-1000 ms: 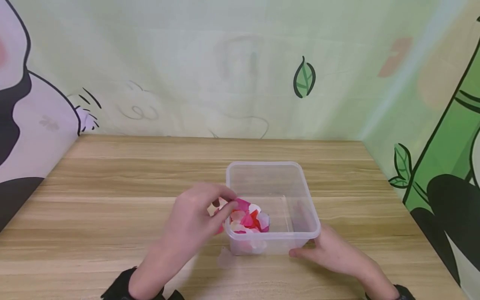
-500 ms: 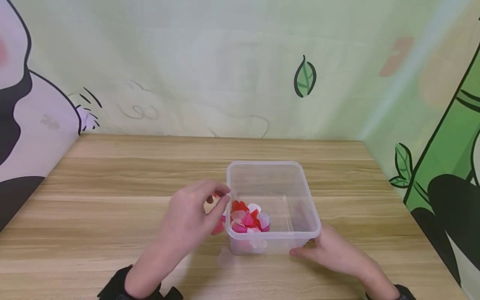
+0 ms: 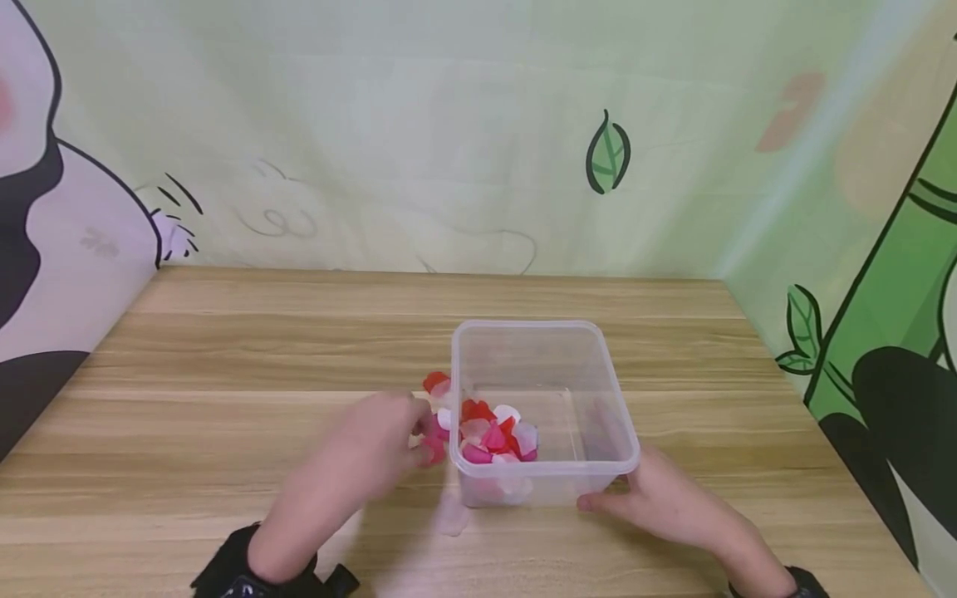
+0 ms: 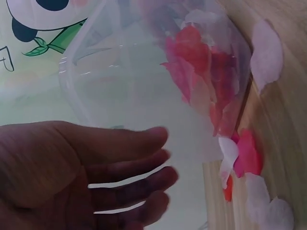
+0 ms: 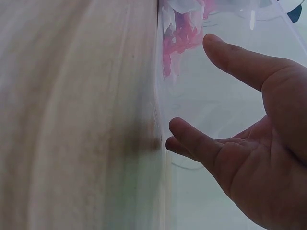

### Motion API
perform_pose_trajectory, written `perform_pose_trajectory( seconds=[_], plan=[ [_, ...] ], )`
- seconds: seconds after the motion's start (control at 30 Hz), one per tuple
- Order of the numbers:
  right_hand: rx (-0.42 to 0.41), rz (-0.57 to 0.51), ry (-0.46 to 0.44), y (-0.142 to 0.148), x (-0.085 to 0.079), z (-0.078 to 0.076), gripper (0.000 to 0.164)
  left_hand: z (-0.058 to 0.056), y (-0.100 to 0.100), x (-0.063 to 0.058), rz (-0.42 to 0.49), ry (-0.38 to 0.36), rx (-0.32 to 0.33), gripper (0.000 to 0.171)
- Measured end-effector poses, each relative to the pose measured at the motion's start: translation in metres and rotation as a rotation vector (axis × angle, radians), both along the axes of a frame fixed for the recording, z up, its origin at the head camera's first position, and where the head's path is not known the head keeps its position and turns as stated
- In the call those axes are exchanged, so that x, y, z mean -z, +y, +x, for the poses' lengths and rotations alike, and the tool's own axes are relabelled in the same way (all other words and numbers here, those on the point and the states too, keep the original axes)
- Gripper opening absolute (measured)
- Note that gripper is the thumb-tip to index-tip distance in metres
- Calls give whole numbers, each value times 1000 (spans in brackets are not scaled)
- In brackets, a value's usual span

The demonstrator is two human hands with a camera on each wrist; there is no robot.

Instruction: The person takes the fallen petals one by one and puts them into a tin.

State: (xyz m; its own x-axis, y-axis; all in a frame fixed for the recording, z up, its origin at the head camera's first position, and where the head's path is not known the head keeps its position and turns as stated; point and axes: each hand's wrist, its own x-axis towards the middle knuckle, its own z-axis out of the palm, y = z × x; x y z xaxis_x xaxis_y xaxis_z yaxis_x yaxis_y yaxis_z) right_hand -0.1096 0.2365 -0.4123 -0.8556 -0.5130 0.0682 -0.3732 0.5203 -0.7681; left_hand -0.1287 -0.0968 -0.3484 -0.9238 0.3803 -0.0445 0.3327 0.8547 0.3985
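Note:
A clear plastic box (image 3: 557,470) stands on the table with red, pink and white petals (image 3: 493,433) heaped in its left part. More loose petals (image 3: 443,390) lie against its left outer wall, and a pale petal (image 3: 452,513) lies by its front left corner. My left hand (image 3: 377,440) is just left of these loose petals. In the left wrist view its thumb and fingers are apart, with nothing between them. My right hand (image 3: 665,502) rests at the box's front right corner. Its fingers look fairly straight in the right wrist view, with thumb and fingers spread.
The wood-grain table (image 3: 262,332) carries the box right of centre. A printed cloth backdrop (image 3: 374,166) with cartoon leaves rises behind the table and at both sides. Black bands (image 3: 257,573) circle the wrists.
My left hand has moved from the box's left rim down and left to the loose petals outside. A dark pink petal it held over the rim is gone from its fingers. My right hand stays put.

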Motion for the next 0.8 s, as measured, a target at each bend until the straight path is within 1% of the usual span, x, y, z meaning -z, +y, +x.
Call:
perform_pose_trajectory(
  seconds=[0.07,0.1,0.17,0.23,0.3,0.37,0.5,0.67,0.73,0.8],
  plan=[
    [3,2,0,0,0,0,88,0,1,5,-16,-51,48,16],
    [7,3,-2,0,0,0,88,1,2,7,-23,-58,69,17],
    [4,10,7,0,0,0,89,2,3,12,-34,-50,106,22],
    [4,12,10,0,0,0,87,3,4,16,-37,-33,127,29],
    [-6,13,20,0,0,0,86,3,6,18,-49,-34,129,36],
    [-5,14,18,0,0,0,83,3,7,21,-37,-55,129,38],
    [-9,9,20,1,1,-1,83,4,10,26,-14,-104,122,33],
    [-10,-3,11,1,1,0,88,5,13,32,12,-161,134,29],
    [-12,-4,14,2,1,0,90,6,14,35,22,-175,147,28],
    [-10,-6,13,2,1,-1,88,6,15,37,35,-183,154,25]
  ],
)
